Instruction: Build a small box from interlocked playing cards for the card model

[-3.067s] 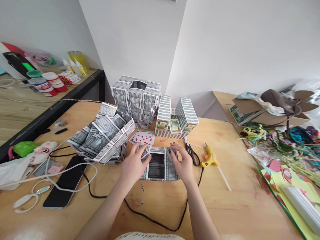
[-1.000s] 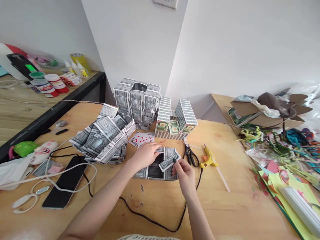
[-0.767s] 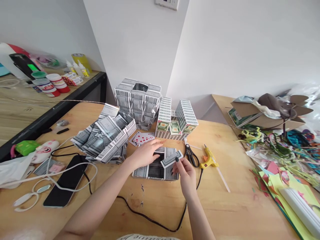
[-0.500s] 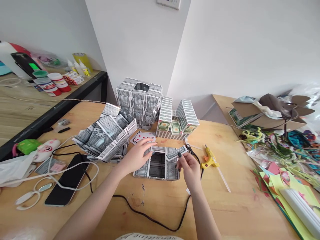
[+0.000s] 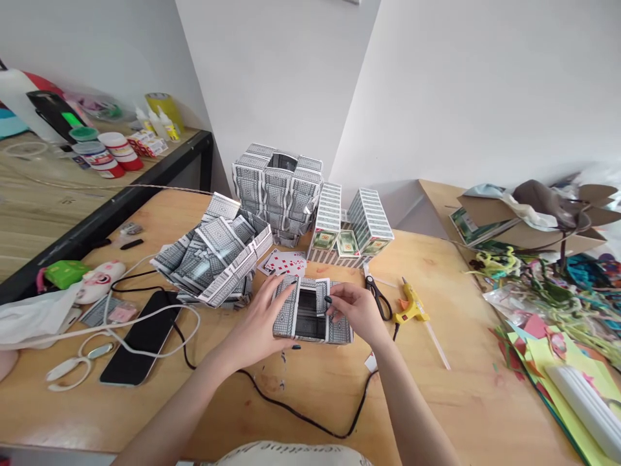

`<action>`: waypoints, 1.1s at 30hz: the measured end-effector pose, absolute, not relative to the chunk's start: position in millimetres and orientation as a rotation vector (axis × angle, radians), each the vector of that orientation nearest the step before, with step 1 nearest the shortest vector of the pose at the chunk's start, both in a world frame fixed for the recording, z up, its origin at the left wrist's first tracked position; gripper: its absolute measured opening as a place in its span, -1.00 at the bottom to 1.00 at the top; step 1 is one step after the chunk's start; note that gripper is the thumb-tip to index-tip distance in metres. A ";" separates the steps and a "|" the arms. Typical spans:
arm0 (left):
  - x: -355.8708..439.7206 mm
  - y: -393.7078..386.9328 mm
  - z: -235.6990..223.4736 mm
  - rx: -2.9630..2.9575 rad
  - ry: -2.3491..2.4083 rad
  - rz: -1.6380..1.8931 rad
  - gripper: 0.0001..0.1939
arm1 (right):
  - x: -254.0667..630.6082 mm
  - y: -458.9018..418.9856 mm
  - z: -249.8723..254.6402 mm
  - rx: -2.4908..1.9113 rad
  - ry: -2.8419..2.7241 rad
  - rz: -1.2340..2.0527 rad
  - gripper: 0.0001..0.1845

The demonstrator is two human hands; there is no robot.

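A low box covered in grey-patterned playing cards point(image 5: 287, 317) sits on the table in front of me, with a dark opening in the middle of its top. My left hand point(image 5: 253, 327) is wrapped around the left end of this box, one dark fingernail showing at the near edge. Between the thumb and fingers of my right hand point(image 5: 356, 310) is a narrow folded playing card point(image 5: 321, 296). It stands along the right side of the opening; whether it touches the box there I cannot tell. Loose playing cards point(image 5: 285, 263) lie face up just behind.
Left of the box is a heap of folded cards point(image 5: 213, 252). A tall card-covered structure point(image 5: 276, 191) and green card packs point(image 5: 371, 220) stand behind. Black scissors point(image 5: 381, 301) and a yellow glue gun point(image 5: 410, 305) lie right; its black cable point(image 5: 310, 422) loops nearby. A phone point(image 5: 140, 343) lies left.
My right hand has brought the folded card from above the box's right end to the opening's edge. My left hand has gone from hovering over the box to gripping its left end.
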State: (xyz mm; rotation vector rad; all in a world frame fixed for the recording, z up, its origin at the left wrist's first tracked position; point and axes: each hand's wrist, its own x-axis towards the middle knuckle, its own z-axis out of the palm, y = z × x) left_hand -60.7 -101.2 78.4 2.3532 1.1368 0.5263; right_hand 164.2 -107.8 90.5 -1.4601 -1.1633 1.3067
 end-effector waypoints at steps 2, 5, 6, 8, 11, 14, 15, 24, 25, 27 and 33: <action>-58.8 -100.7 83.4 2.386 1.102 0.528 -0.17 | 163.8 -104.7 91.5 -1.447 -1.229 1.367 -0.80; -54.7 -101.2 87.5 2.430 1.023 0.555 -0.44 | 167.9 -98.1 93.9 -1.469 -1.403 1.436 -0.86; -53.3 -101.5 87.6 2.429 1.004 0.578 -0.45 | 169.4 -95.5 94.8 -1.472 -1.466 1.460 -0.88; -50.9 -102.0 86.2 2.395 0.996 0.633 -0.34 | 171.4 -89.8 96.7 -1.468 -1.575 1.508 -0.90; -49.1 -102.7 82.5 2.322 1.038 0.696 -0.07 | 170.2 -80.5 99.2 -1.460 -1.683 1.586 -0.89; -48.7 -103.1 80.6 2.309 1.039 0.725 0.03 | 166.1 -71.1 101.1 -1.429 -1.764 1.685 -0.89; -48.6 -103.1 80.8 2.315 1.027 0.736 0.02 | 164.9 -68.2 101.5 -1.410 -1.796 1.714 -0.88; -50.4 -97.6 79.6 2.414 0.949 0.842 -0.60 | 159.3 -54.5 99.4 -1.352 -1.956 1.786 -0.85; -51.4 -96.6 78.2 2.415 0.939 0.849 -0.61 | 159.3 -54.5 98.7 -1.338 -1.974 1.790 -0.84; -53.9 -94.8 75.9 2.408 0.925 0.849 -0.65 | 159.7 -55.1 97.7 -1.316 -2.000 1.786 -0.83; -57.9 -93.8 77.1 2.353 0.950 0.802 -0.74 | 161.1 -57.0 95.5 -1.306 -1.923 1.817 -0.80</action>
